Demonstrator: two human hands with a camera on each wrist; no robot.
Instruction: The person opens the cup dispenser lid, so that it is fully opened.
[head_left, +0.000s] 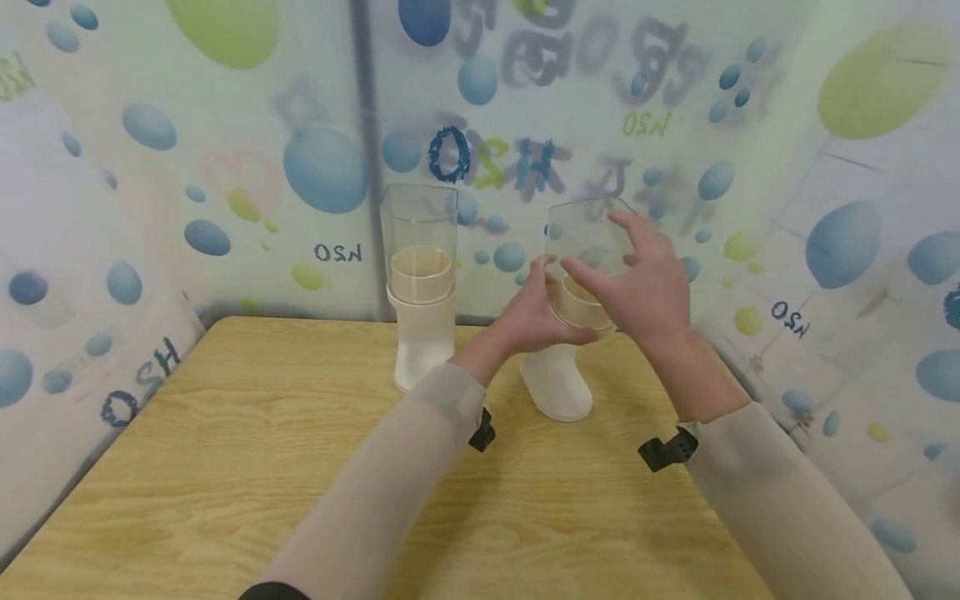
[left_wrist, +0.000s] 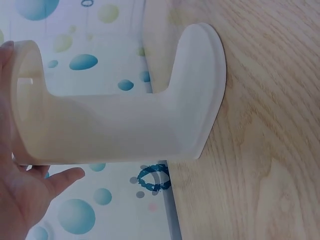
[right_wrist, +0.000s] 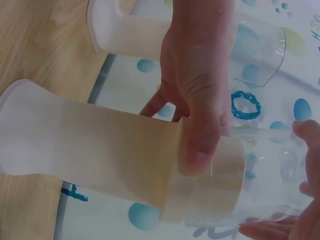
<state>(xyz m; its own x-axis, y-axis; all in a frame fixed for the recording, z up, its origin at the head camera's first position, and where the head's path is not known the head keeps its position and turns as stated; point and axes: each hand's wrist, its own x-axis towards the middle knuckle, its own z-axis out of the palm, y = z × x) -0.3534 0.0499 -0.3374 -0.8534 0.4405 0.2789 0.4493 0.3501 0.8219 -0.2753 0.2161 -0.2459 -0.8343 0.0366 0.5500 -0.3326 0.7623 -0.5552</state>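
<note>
You seem to be fitting the clear tube (head_left: 585, 221) into the white stand (head_left: 558, 383), right of centre in the frame. Your left hand (head_left: 534, 317) clamps its collar (right_wrist: 172, 200); your right hand (head_left: 652, 279) clamps the tube. The next move probably calls for straight, even pressing.

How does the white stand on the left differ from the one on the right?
The left stand is untouched; the right stand is gripped near its top by the left hand, with the right hand around its clear sleeve. The left stand's foot appears higher in the head view than the right stand's. Both look white and boot-shaped.
</note>
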